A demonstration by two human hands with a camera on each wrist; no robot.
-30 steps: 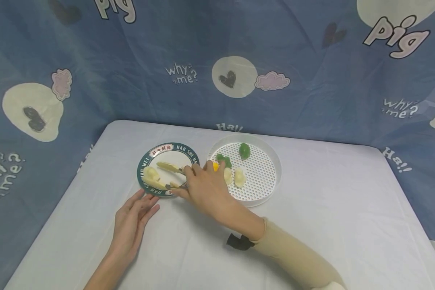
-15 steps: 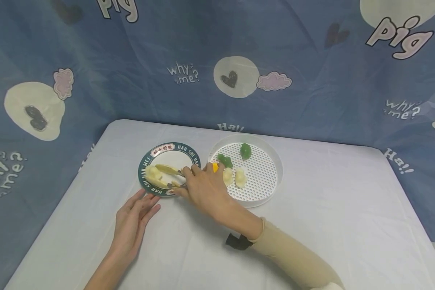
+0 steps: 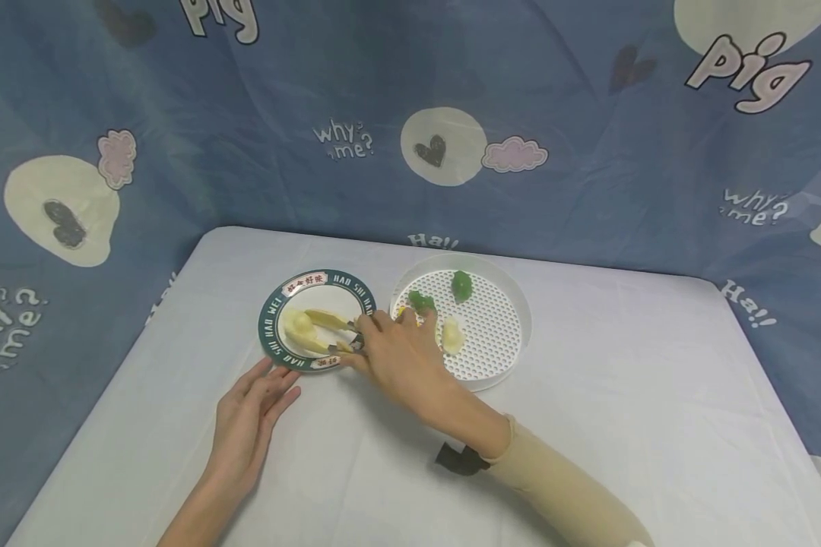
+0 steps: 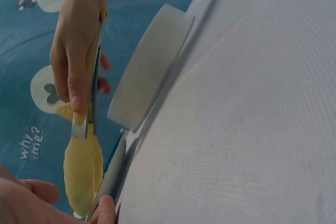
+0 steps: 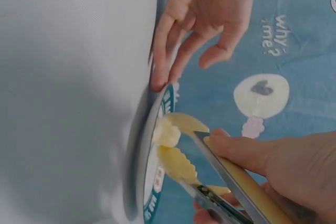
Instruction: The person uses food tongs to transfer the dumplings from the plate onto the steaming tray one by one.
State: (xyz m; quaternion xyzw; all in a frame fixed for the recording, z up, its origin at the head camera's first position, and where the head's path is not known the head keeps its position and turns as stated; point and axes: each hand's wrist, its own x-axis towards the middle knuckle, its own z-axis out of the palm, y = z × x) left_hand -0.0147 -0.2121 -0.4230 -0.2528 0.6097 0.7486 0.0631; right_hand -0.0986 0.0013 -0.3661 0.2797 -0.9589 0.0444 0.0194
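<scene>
My right hand (image 3: 407, 365) grips yellow-headed metal tongs (image 3: 335, 346). Their two scalloped heads stand apart on either side of a pale yellow lump (image 3: 299, 325), which looks like a food piece, at the green-rimmed plate (image 3: 270, 308). In the right wrist view the lump (image 5: 168, 132) touches the upper tong head (image 5: 188, 121); whether the lower one presses on it I cannot tell. My left hand (image 3: 249, 418) touches the plate's near-left rim with its fingertips. Its fingers are extended and the thumb (image 5: 218, 56) stays off the plate.
Right of the plate stands a round white tray (image 3: 523, 319) with a perforated bottom. In it lie green pieces (image 3: 461, 286) and a pale yellow piece (image 3: 453, 336); my right hand covers part of its left side. A printed blue cloth (image 3: 280, 167) hangs behind the white table.
The pale lump and tongs have shifted right, toward the plate's middle. My right hand has moved slightly right and now hides another pale piece in the tray. My left hand stays at the rim.
</scene>
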